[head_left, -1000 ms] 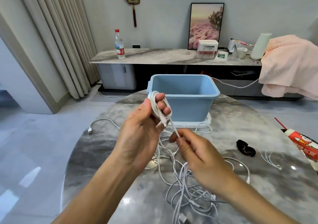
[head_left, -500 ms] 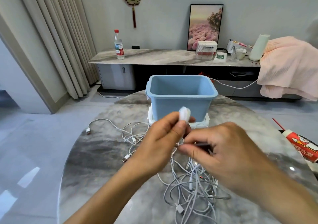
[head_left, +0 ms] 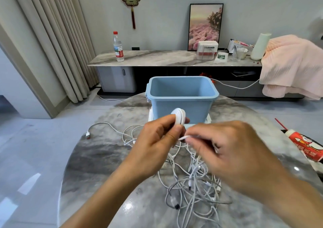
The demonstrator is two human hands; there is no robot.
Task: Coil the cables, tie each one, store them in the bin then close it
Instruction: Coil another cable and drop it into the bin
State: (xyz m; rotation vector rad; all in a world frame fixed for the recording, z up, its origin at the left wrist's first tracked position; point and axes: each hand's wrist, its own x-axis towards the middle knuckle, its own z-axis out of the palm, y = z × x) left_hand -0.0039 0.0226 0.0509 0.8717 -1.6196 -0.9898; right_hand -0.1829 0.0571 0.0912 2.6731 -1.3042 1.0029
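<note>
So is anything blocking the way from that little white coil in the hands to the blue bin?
Nothing visible does. The left hand holds the coiled white cable just in front of the open, lidless blue plastic bin, and the right hand pinches its loose end.

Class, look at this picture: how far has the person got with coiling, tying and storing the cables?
Done: nothing stored; the blue bin stands open and looks empty. In hand: the left hand holds one coiled white cable, while the right hand pinches its loose end; no tie is visible. Left: the tangled pile of cables on the table, then storing them all and closing the bin.
</note>
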